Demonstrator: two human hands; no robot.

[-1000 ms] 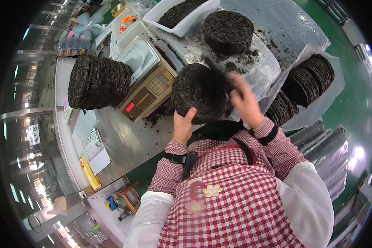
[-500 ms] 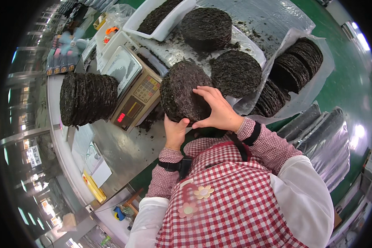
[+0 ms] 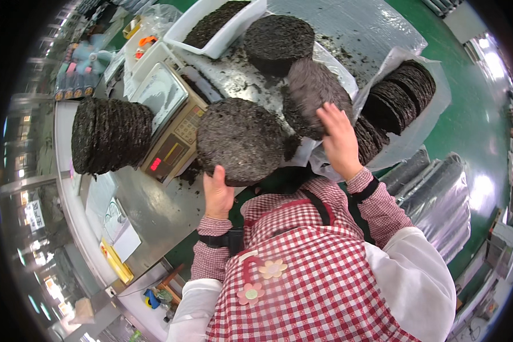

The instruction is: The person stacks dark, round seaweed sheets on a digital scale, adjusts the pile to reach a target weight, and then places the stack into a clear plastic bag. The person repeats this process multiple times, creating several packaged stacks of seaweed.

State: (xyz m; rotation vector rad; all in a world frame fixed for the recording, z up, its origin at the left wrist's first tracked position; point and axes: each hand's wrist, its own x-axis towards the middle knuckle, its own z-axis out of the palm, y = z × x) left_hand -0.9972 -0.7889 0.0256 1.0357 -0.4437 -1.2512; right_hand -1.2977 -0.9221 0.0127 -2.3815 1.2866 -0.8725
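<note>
My left hand (image 3: 217,194) grips the near edge of a round stack of dried seaweed cakes (image 3: 240,139); its thumb shows at the edge and its other fingers are partly hidden. At the edge of a thin dried seaweed cake (image 3: 314,84), blurred by movement, my right hand (image 3: 342,139) has its fingers closed, the thumb hidden. That thin cake lies tilted over another round stack (image 3: 302,117). Behind it a thicker dark stack (image 3: 279,43) rests on the white tray.
Left, a digital scale (image 3: 174,128) stands beside a seaweed stack lying on its side (image 3: 111,135). A white bin (image 3: 211,28) holds seaweed bits at the back. To the right, an open plastic bag (image 3: 439,85) holds several stacks above silvery wrapped bundles (image 3: 439,199).
My right hand has left the stack in my left hand and moved right. A blurred thin cake now overlaps the right stack. The held stack lies flatter toward me.
</note>
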